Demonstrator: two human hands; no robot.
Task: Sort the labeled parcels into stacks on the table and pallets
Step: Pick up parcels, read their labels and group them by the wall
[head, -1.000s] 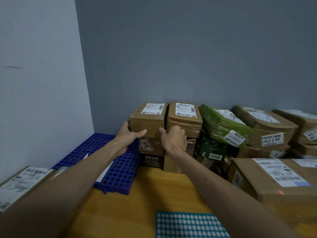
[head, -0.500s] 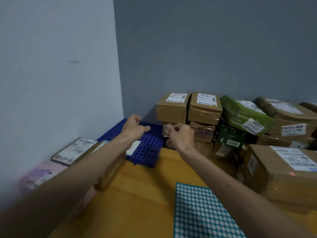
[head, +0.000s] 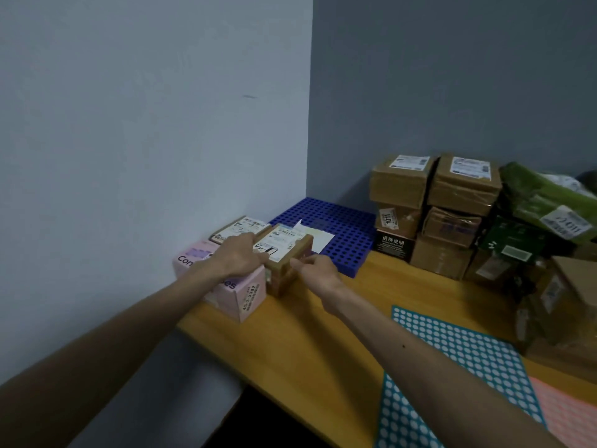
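Observation:
A small brown parcel (head: 287, 253) with a white label stands on the wooden table (head: 310, 334) near the left wall. My left hand (head: 240, 255) lies over its top left edge, fingers curled onto the label. On the parcel's near right side my right hand (head: 315, 270) has its curled fingertips and thumb against the cardboard. A pink box (head: 240, 297) touches the parcel on the left, and a flat labeled parcel (head: 240, 227) lies behind it. The blue pallet (head: 342, 227) sits in the corner with a white paper (head: 318, 239) on it.
Stacked brown parcels (head: 429, 202) and a green parcel (head: 546, 202) fill the back right of the table. A larger brown box (head: 568, 305) stands at the right edge. A teal dotted mat (head: 452, 367) and a pink mat (head: 568, 412) lie near me.
My view swung left from the brown stacks. Both hands left the top parcel of the stack and moved down-left to the small brown parcel beside the pink box.

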